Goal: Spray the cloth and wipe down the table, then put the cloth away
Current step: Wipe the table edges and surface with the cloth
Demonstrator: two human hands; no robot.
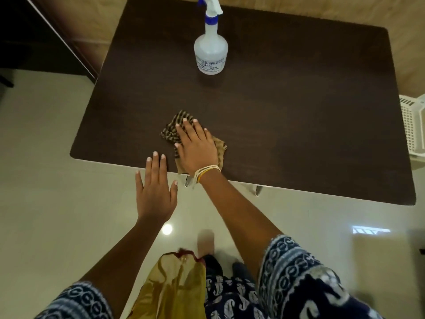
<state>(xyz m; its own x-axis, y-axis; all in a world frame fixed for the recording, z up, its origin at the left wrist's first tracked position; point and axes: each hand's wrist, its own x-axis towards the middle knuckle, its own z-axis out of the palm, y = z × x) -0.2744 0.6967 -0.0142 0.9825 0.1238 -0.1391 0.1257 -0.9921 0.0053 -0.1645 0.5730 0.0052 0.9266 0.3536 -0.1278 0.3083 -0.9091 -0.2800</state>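
A dark brown table (287,125) fills the upper half of the head view. A brown striped cloth (171,130) lies crumpled on it near the front edge. My right hand (197,146) presses flat on the cloth with fingers spread, and most of the cloth is hidden under the palm. My left hand (155,187) is open with fingers apart, its fingertips over the table's front edge, left of the cloth, holding nothing. A translucent spray bottle (211,50) with a blue and white trigger head stands upright toward the back of the table.
A white plastic basket (414,125) stands beside the table's right edge. Glossy pale floor tiles (57,192) lie in front and to the left. Dark furniture (34,38) stands at the back left. Metal table legs (258,189) show under the front edge.
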